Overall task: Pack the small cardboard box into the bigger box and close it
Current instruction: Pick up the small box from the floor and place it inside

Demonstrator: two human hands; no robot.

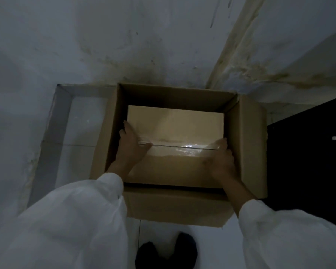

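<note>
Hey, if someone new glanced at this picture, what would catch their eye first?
The open big cardboard box at centre, flaps spread, with a taped small box inside it. The left hand and right hand grip that small box's two sides. Behind stands a stained wall.

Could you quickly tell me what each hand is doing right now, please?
Left hand: grip closed on the small box, inside the bigger box.
Right hand: grip closed on the small box's other end.
</note>
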